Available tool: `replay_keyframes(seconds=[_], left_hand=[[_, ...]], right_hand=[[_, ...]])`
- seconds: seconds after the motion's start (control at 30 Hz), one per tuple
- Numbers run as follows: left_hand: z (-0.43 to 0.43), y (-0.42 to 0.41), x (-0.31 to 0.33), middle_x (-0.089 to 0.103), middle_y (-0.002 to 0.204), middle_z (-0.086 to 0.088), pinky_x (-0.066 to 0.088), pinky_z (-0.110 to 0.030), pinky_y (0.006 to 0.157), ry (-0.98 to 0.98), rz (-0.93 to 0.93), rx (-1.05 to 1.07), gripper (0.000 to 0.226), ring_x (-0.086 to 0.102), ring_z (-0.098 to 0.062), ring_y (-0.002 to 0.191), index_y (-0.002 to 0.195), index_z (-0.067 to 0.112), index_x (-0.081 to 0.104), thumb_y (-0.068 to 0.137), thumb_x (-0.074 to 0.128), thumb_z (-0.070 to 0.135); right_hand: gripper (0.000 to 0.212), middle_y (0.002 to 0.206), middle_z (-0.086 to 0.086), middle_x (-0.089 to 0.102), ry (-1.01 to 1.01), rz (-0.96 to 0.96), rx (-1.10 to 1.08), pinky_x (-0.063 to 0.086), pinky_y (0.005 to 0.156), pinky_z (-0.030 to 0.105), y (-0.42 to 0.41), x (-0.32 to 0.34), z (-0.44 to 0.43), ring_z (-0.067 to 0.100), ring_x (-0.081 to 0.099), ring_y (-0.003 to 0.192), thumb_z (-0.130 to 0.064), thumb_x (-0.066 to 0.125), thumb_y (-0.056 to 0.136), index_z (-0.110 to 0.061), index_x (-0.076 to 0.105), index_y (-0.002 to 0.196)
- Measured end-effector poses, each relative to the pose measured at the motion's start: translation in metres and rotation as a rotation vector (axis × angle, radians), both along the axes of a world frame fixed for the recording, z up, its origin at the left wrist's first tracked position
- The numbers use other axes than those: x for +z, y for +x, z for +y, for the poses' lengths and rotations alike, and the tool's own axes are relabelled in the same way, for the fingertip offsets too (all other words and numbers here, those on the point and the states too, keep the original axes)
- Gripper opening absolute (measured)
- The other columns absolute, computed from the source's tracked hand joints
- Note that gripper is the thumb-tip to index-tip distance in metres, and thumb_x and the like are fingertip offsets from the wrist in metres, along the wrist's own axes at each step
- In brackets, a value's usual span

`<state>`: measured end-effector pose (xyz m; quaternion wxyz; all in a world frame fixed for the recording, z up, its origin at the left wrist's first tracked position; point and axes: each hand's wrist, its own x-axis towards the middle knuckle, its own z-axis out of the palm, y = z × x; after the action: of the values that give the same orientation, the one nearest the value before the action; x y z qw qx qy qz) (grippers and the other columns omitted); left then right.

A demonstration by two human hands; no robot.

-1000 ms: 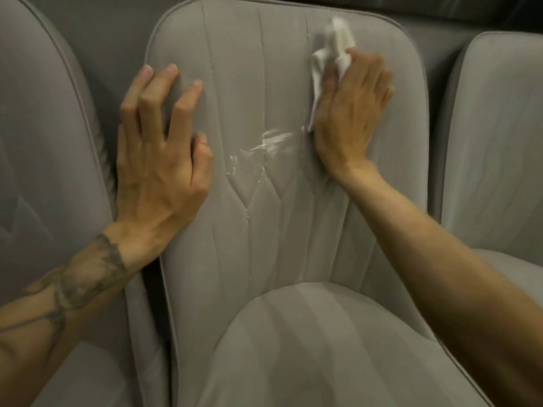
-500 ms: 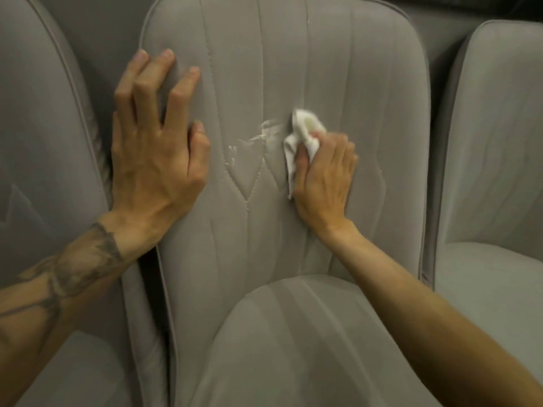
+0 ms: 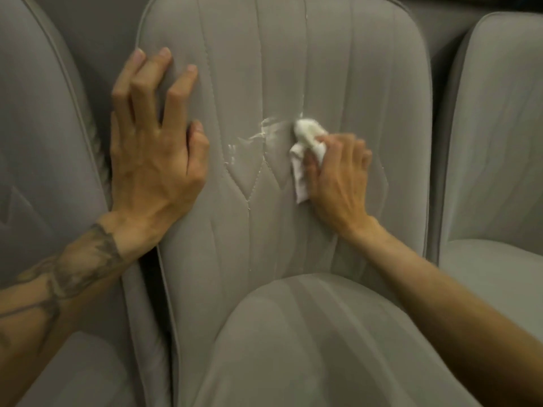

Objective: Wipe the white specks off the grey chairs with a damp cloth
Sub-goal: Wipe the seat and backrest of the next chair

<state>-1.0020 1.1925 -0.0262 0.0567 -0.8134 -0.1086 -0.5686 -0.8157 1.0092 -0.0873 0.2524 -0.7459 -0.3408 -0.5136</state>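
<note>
Grey fabric covers three chairs standing side by side, and the middle chair (image 3: 367, 83) fills most of the view, its stitched backrest facing the camera above a rounded seat cushion (image 3: 308, 348).

White smears (image 3: 258, 133) lie across the centre of that backrest, where the quilted seams meet in a point, with smaller specks (image 3: 232, 151) just to their left. A thin white trace (image 3: 305, 54) runs up the seam above them.

A crumpled white cloth (image 3: 308, 142) sits against the backrest, touching the right end of the smears. The right hand (image 3: 338, 177) holds it there: its grip is closed round the cloth, fingers curled over the wad and the palm side turned to the fabric, so that a bunched end sticks out above the hand and a flat strip hangs along the thumb side.

The left hand (image 3: 152, 154) rests on the left edge of the same backrest, well apart from the cloth. Its grip is wide and holds nothing, with the fingers spread, the tips pressed into the upholstery and the thumb lying towards the smears. A dark tattoo (image 3: 85, 259) wraps the left forearm.

The left chair (image 3: 38, 142) and the right chair (image 3: 499, 127) stand just beside the middle one, each only partly in view.
</note>
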Motion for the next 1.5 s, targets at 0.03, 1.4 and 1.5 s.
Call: replay_keyframes(seconds=[0.03,1.4,1.5], left_hand=[[0.0,0.0,0.0,0.038,0.16,-0.024,0.009,-0.02,0.125,0.004,0.0,-0.001,0.054,0.029,-0.043,0.152,0.152,0.008,0.045,0.1,0.051,0.018],[-0.001,0.0,0.0,0.038,0.161,-0.022,0.016,-0.021,0.123,-0.014,-0.003,0.01,0.054,0.029,-0.041,0.153,0.153,0.009,0.047,0.101,0.049,0.021],[0.0,0.001,-0.001,0.04,0.158,-0.024,0.012,-0.018,0.124,-0.004,-0.024,0.003,0.053,0.032,-0.044,0.151,0.152,0.007,0.048,0.099,0.05,0.018]], right_hand=[[0.021,0.101,0.017,0.058,0.038,-0.025,-0.038,0.036,0.078,0.043,0.013,0.014,-0.003,0.032,0.052,0.087,-0.03,0.049,0.104,-0.01,0.052,0.109],[0.031,0.112,0.015,0.064,-0.294,-0.151,0.039,0.031,0.079,0.04,0.014,-0.038,-0.029,0.03,0.059,0.092,-0.038,0.046,0.104,-0.016,0.045,0.126],[0.022,0.104,0.011,0.057,0.167,-0.042,-0.16,0.029,0.077,0.037,0.039,0.025,-0.01,0.025,0.05,0.088,-0.035,0.045,0.103,-0.018,0.046,0.117]])
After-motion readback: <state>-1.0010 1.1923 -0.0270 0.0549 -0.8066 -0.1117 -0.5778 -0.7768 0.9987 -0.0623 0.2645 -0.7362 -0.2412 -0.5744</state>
